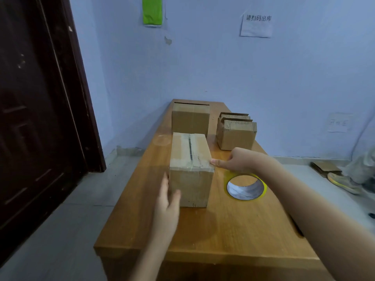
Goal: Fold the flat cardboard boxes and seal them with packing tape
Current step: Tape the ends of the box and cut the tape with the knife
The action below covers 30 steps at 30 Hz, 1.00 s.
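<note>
Door (40,118) of dark wood fills the far left, shut against the pale blue wall (203,67), with grey floor (60,230) at its foot. A green sheet (152,10) hangs high on the wall.

On the wooden table (223,230), the left hand (167,201) lies flat against the near left corner of the taped box (190,167), fingers straight along the left side and thumb on the front face; it presses rather than grips. This box stands upright at the table's left of middle, its top flaps closed with clear tape over the centre seam and over the near edge. Behind it, nearly touching, stands a second folded box (190,120) at the table's far end.

To the right, the right hand (237,160) has its fingers curled and its thumb stretched out, the thumb tip pressing on the near right top corner of the taped box; whether it holds anything I cannot tell. Just beneath that wrist the yellow tape roll (245,186) lies flat on the table, beside the box but apart from it. Further back on the right sits a stack of flat cardboard (236,132). A paper notice (256,25) is on the wall above, and a shoe (343,182) lies on the floor at far right.
</note>
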Each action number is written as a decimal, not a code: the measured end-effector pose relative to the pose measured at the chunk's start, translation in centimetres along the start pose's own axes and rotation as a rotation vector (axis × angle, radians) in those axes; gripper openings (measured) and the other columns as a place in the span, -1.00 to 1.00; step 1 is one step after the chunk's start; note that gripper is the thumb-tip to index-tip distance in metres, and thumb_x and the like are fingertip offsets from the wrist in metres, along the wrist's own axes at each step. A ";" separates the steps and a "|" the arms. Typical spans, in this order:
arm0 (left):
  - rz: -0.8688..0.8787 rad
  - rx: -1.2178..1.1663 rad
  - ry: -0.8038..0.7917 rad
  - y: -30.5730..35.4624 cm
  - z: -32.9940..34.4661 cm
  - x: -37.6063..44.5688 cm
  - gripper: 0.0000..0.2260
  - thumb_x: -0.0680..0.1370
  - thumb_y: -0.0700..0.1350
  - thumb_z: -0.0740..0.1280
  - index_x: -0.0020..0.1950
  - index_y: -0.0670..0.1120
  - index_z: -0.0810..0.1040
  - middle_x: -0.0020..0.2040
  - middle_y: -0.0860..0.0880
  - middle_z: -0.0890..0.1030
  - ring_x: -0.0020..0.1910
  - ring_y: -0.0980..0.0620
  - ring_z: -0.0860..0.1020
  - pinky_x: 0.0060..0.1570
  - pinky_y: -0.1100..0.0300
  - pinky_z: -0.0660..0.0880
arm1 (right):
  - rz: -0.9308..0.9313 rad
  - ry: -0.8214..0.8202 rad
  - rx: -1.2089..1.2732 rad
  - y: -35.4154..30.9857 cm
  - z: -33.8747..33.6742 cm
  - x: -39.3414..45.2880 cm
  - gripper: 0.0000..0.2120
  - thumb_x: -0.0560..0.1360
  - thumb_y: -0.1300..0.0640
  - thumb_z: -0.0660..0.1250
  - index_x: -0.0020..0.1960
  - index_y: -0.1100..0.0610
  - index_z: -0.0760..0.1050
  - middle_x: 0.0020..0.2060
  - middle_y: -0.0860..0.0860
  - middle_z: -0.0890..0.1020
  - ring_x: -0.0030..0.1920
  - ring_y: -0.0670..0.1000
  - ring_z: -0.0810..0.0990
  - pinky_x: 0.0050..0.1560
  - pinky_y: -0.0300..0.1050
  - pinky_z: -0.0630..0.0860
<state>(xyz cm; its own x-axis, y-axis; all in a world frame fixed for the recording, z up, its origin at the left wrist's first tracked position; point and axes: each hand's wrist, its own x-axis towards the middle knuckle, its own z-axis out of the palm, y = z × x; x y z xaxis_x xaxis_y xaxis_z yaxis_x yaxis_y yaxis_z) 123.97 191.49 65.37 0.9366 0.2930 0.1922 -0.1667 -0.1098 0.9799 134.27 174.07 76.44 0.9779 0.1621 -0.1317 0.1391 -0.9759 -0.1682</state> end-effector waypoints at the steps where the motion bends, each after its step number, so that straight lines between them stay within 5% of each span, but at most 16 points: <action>1: 0.003 0.004 0.032 0.3 -0.5 0.1 -0.53 0.63 -0.13 0.17 0.52 0.05 0.13 0.47 0.07 0.28 0.44 0.10 0.26 0.33 0.21 0.25 | -0.001 0.000 0.001 0.0 0.1 -0.1 -0.37 0.43 -0.45 0.10 -0.38 0.13 0.27 -0.44 -0.02 0.34 -0.41 -0.02 0.34 -0.38 -0.15 0.27; 4: 0.136 0.412 0.064 2.9 -2.0 1.1 -0.49 0.63 -0.06 0.15 0.55 0.00 0.04 0.50 0.06 0.21 0.47 0.04 0.22 0.31 0.22 0.22 | -0.002 0.002 0.010 -0.2 0.3 -0.2 -0.37 0.42 -0.46 0.10 -0.38 0.13 0.27 -0.45 -0.02 0.34 -0.41 -0.02 0.34 -0.37 -0.14 0.27; 7: 0.312 1.058 -0.003 5.1 -2.2 2.1 -0.44 0.64 0.07 0.05 0.56 -0.05 -0.11 0.56 0.03 -0.02 0.53 0.05 -0.02 0.42 0.18 -0.09 | -0.013 -0.019 0.026 -0.5 0.4 -0.2 -0.38 0.44 -0.45 0.10 -0.37 0.12 0.26 -0.42 -0.02 0.35 -0.39 -0.03 0.35 -0.37 -0.16 0.28; 10: 0.444 1.370 -0.074 5.3 -1.6 2.6 -0.48 0.65 0.03 0.00 0.56 -0.13 -0.06 0.56 -0.07 -0.02 0.54 0.00 -0.09 0.48 0.09 -0.22 | -0.020 -0.032 0.045 -0.5 0.5 -0.1 -0.37 0.43 -0.46 0.08 -0.33 0.14 0.32 -0.40 -0.03 0.38 -0.32 -0.01 0.40 -0.31 -0.15 0.33; 14: 0.565 1.313 -0.100 5.2 -1.0 2.9 -0.51 0.64 -0.05 0.08 0.54 -0.11 0.07 0.55 -0.06 0.10 0.53 0.03 0.03 0.48 0.14 -0.18 | -0.035 -0.039 0.048 -0.6 0.6 -0.1 -0.33 0.45 -0.44 0.05 -0.11 0.20 0.42 -0.31 0.01 0.46 -0.17 0.06 0.48 -0.23 -0.14 0.36; 17: 0.677 1.260 -0.200 4.8 0.9 2.4 -0.44 0.59 -0.14 0.21 0.54 -0.12 0.08 0.54 -0.05 0.13 0.53 0.03 0.05 0.44 0.20 -0.19 | -0.044 -0.033 0.012 -0.7 0.6 0.2 -0.34 0.47 -0.42 0.06 -0.21 0.22 0.40 -0.30 0.04 0.46 -0.25 0.05 0.45 -0.24 -0.12 0.35; 22: 0.731 1.183 -0.222 4.5 3.2 2.5 -0.43 0.22 -0.25 0.55 0.22 -0.22 0.58 0.15 -0.14 0.62 0.16 -0.06 0.59 0.23 0.10 0.42 | -0.037 0.003 0.001 -0.2 0.6 0.1 -0.38 0.51 -0.36 0.10 -0.41 0.15 0.27 -0.48 0.00 0.30 -0.45 0.00 0.28 -0.40 -0.15 0.21; 24: 0.718 1.156 -0.214 5.4 2.9 2.5 -0.45 0.34 -0.23 0.51 0.32 -0.17 0.50 0.25 -0.09 0.57 0.23 0.01 0.54 0.27 0.18 0.38 | -0.063 0.027 0.063 0.0 1.1 0.1 -0.38 0.50 -0.37 0.09 -0.43 0.15 0.25 -0.50 0.00 0.30 -0.45 0.01 0.29 -0.39 -0.13 0.22; 27: 0.759 1.126 -0.209 5.7 2.1 3.1 -0.54 0.62 -0.12 0.19 0.52 -0.03 0.20 0.48 0.05 0.30 0.44 0.11 0.28 0.38 0.26 0.16 | -0.089 -0.006 0.256 0.4 3.0 -0.1 -0.35 0.46 -0.44 0.02 -0.40 0.14 0.28 -0.47 0.01 0.35 -0.42 0.02 0.32 -0.33 -0.11 0.27; 30: 0.764 1.092 -0.235 5.8 1.7 3.0 -0.56 0.62 -0.07 0.18 0.51 0.00 0.22 0.47 0.07 0.30 0.43 0.10 0.28 0.38 0.24 0.18 | -0.126 0.000 0.578 0.9 4.7 -0.5 -0.41 0.46 -0.41 0.10 -0.41 0.09 0.19 -0.50 -0.05 0.24 -0.47 -0.04 0.23 -0.36 -0.14 0.22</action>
<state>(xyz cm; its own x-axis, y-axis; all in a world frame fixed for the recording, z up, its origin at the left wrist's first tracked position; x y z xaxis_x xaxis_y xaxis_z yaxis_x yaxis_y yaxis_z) 126.32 190.11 71.54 0.7690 -0.3362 0.5436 -0.4400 -0.8954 0.0687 133.14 173.76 71.74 0.9593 0.2719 -0.0765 0.1468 -0.7113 -0.6874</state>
